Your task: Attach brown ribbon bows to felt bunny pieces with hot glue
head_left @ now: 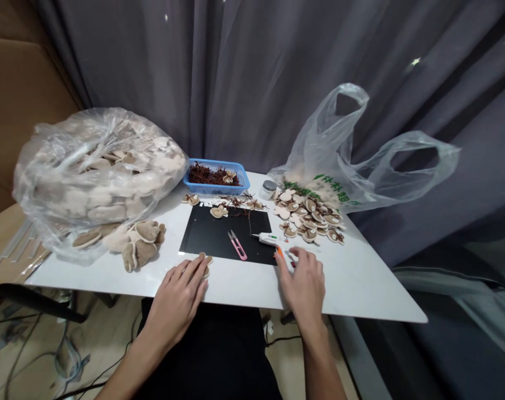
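Then my left hand (181,294) lay palm down on the white table (360,289), fingers spread and flat, closed on nothing. Its fingertips rested on a small tan mushroom slice (206,263), which sat at the near edge of the black mat (219,236) just ahead of them.

My right hand (304,280) was also palm down, fingers loosely stretched forward. Its fingertips reached the orange-tipped tool (279,253) lying just past them at the mat's near right corner. Whether thumb and forefinger had pinched it, I could not tell, since the back of the hand hid the underside.

Just beyond that hand lay a white pen-shaped tool (268,239), and between my two hands, a little ahead on the mat, lay the pink snips (238,245). Farther out from my right hand spread a pile of small brown-and-cream slices (308,216), with an open plastic bag (360,161) behind it and a small jar (269,189) beside it. Well ahead of my left hand stood a blue basket (216,176) of dark red twigs. Off to that hand's outer side sat a big clear bag of tan pieces (98,172), with loose tan pieces (139,241) spilled in front of it.
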`<state>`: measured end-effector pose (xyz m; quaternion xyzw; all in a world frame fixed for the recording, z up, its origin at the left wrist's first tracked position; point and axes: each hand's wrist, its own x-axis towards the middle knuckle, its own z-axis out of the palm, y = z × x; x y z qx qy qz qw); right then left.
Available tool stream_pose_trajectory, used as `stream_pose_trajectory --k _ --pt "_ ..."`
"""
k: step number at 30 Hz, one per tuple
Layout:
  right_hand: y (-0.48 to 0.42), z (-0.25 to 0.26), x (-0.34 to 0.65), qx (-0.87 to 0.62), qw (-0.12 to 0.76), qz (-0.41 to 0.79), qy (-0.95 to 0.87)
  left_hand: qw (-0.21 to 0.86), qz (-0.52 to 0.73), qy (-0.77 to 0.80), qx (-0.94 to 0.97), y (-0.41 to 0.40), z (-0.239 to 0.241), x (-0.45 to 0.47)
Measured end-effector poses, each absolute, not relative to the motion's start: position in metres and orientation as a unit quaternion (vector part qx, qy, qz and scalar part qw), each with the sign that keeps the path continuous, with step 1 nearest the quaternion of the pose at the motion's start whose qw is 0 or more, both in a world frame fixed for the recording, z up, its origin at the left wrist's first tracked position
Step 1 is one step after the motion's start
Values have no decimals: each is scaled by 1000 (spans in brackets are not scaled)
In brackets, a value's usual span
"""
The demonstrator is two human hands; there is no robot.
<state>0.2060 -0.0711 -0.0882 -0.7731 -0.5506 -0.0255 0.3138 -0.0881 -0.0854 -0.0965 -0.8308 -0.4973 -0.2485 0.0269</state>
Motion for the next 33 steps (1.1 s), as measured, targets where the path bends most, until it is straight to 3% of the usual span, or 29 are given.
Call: stream_pose_trajectory --k 3,8,13,19,24,33 --pt "-67 -102 212 -797 241 -46 -552 23 -260 -505 -823 -86 -99 -89" --pt "-59 -116 209 -810 213 -55 -543 19 -266 -507 -820 -84 -100 -78" --pt "-59 -117 217 -805 248 8 -539 60 -265 -474 -837 -94 -104 -61" --pt "-74 -95 219 -816 305 137 -472 32 -284 -464 -838 -111 -111 -61" --pt "-79 -78 198 -727 385 219 -525 28 -278 -465 -840 -112 -112 -51" --pt "-83 -81 182 -772 293 181 -535 49 -251 -470 -845 -110 -109 -38"
